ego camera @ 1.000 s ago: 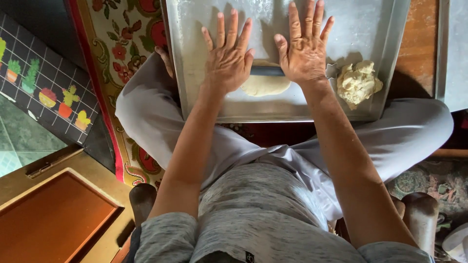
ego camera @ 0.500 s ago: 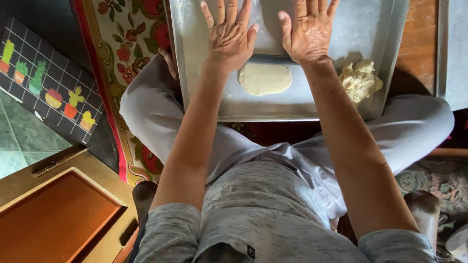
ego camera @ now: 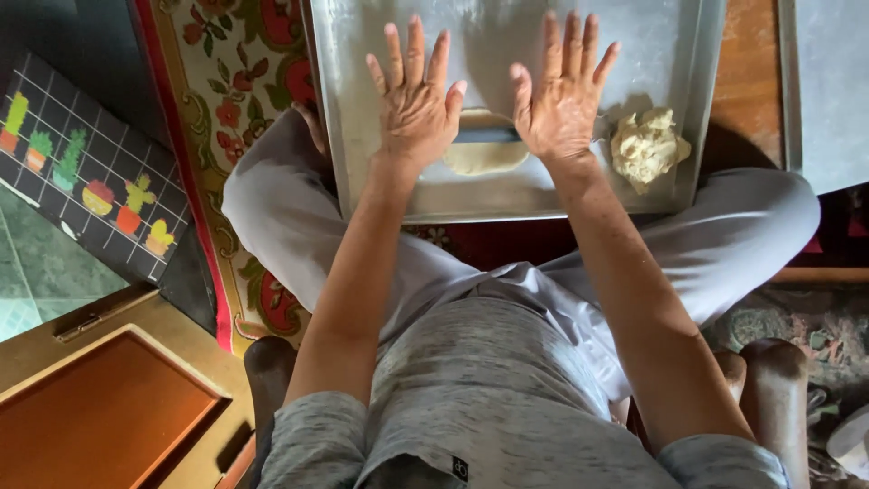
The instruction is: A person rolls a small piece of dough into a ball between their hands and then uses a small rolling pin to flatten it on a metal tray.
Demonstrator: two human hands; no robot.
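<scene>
While the person is sitting on a low seat with the knees spread, a grey marled shirt [ego camera: 507, 389] and pale trousers [ego camera: 299, 226] are filling the near part of the view. At the lower left a wooden box with an orange-brown panel [ego camera: 109, 417] is standing on the floor, and beyond it a dark mat with a cactus pattern [ego camera: 81, 172] is lying beside a floral rug with a red border [ego camera: 244, 118].

Both forearms are reaching forward to a metal tray [ego camera: 507, 195] which is resting across the knees. The left hand [ego camera: 416, 104] and the right hand [ego camera: 561, 100] are lying flat, palms down, fingers stretched and spread; they are not closing around anything. Between the heels of the hands a dark rolling pin [ego camera: 487, 135] is showing, and the palms are pressing on it. Under the pin a flat oval piece of dough [ego camera: 484, 158] is lying on the tray, near its front edge. A rough lump of dough [ego camera: 647, 145] is sitting just right of the right hand, in the tray's right corner.

Compared with half a second ago, the hands are lying nearer to the body and the pin is covering the upper part of the dough, which was fully uncovered then.
</scene>
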